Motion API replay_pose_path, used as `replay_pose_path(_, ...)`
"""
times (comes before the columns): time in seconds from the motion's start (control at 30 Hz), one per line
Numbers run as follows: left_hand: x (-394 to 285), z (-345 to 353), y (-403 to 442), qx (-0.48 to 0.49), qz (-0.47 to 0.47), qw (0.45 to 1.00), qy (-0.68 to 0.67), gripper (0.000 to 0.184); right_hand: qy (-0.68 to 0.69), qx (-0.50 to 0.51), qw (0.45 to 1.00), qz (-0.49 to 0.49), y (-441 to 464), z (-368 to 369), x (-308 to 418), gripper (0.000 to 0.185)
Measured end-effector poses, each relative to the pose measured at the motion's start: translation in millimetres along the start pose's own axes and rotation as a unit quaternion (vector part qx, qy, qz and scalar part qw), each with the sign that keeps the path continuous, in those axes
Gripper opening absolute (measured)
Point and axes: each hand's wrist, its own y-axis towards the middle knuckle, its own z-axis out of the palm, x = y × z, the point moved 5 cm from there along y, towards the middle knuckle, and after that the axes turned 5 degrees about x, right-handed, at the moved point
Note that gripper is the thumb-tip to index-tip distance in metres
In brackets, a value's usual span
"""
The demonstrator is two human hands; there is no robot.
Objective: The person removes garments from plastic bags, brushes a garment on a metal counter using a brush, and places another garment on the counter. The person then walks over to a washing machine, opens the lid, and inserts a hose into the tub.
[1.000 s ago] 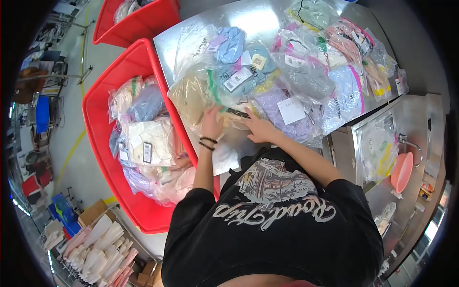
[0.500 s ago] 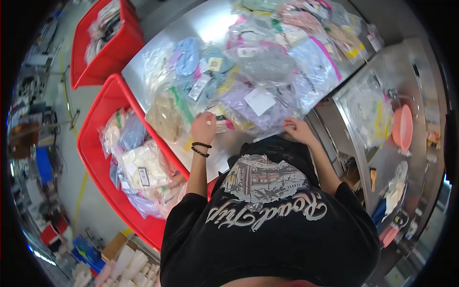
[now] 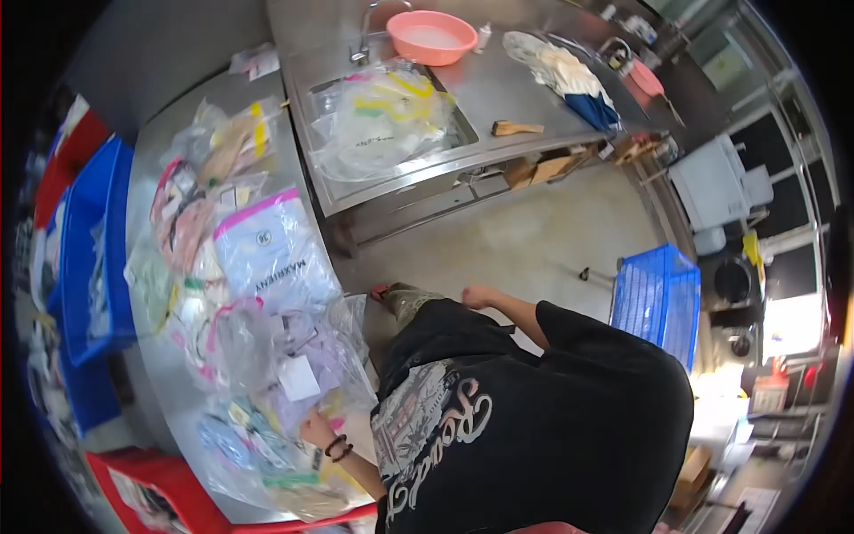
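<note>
My left hand (image 3: pixel 317 431), with dark bead bracelets on its wrist, is closed at the near edge of a bagged purple garment (image 3: pixel 331 354). Its fingers are curled, and whether anything is in them is hidden. A white card (image 3: pixel 299 378) lies on that bag, just beyond the hand. Bagged blue clothes (image 3: pixel 227 442) and a beige bagged piece (image 3: pixel 307 501) are beside the same hand. Away from the table, over the floor at my other side, my right hand (image 3: pixel 480 296) is loosely closed with nothing visible in it.
A pink-edged clear bag (image 3: pixel 276 254) lies farther along the metal table (image 3: pixel 156 392). Plastic bags (image 3: pixel 382 125) fill a sink beside a pink basin (image 3: pixel 433 38); a wooden brush (image 3: pixel 516 128) is on that counter. Around me are a red bin (image 3: pixel 169 485), blue bin (image 3: pixel 98 258) and blue basket (image 3: pixel 654 298).
My view and body have turned right toward the sink counter. My right hand has left the table edge and swung out over the floor. The left stays by the bagged clothes.
</note>
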Motion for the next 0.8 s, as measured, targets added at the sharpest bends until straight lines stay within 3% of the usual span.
replay_pose_path(0.07, -4.0, -2.5, 6.2, -0.003, -0.037, 0.969, -0.243, 0.035, 0.018, 0.071, 0.996, 0.045, -9.0, 27.9, -3.7, 0.029)
replay_pose_path(0.13, -21.4, 0.6, -7.1, -0.018, -0.062, 0.95, -0.305, 0.032, 0.019, 0.139, 0.987, 0.082, -26.5, 36.7, -33.9, 0.03)
replay_pose_path(0.2, -28.5, 3.6, -2.3, -0.028, -0.055, 0.957, -0.283, 0.031, 0.013, 0.184, 0.978, 0.097, -35.2, 44.8, -55.5, 0.031)
replay_pose_path(0.27, -16.3, 0.9, -4.4, -0.082, -0.062, 0.958, -0.269, 0.03, 0.005, 0.151, 0.985, 0.078, -26.9, 57.0, -57.8, 0.03)
replay_pose_path(0.37, -5.2, -18.1, 8.7, -0.057, 0.151, 0.986, -0.036, 0.012, -0.016, 0.134, 0.991, -0.003, -18.2, 67.8, -69.8, 0.029)
replay_pose_path(0.4, 6.5, -53.7, -10.3, -0.098, 0.126, 0.987, -0.025, 0.012, -0.023, 0.132, 0.991, -0.03, -6.9, 62.6, -74.7, 0.028)
replay_pose_path(0.43, -1.0, -67.3, -12.4, -0.081, 0.1, 0.985, -0.117, 0.01, -0.028, 0.126, 0.99, -0.052, 8.7, 57.0, -71.3, 0.028)
replay_pose_path(0.53, -20.9, -107.1, -4.7, -0.01, 0.056, 0.916, -0.397, 0.009, -0.026, 0.099, 0.991, -0.088, 38.8, 51.3, -71.1, 0.027)
replay_pose_path(0.63, -26.5, -146.2, -25.2, 0.075, 0.047, 0.756, -0.648, 0.018, -0.01, 0.062, 0.993, -0.098, 78.9, 40.6, -72.6, 0.028)
replay_pose_path(0.67, -33.5, -164.9, -41.7, 0.057, 0.04, 0.758, -0.649, 0.018, -0.021, 0.077, 0.991, -0.104, 76.2, 31.6, -53.3, 0.028)
replay_pose_path(0.73, -60.0, -203.3, -72.7, 0.03, 0.065, 0.707, -0.704, 0.034, -0.014, 0.108, 0.993, -0.055, 88.2, -4.5, -4.4, 0.027)
replay_pose_path(0.8, -109.1, -216.0, -107.3, -0.015, 0.066, 0.716, -0.695, 0.037, 0.002, 0.104, 0.985, -0.14, 67.8, -58.5, 83.7, 0.027)
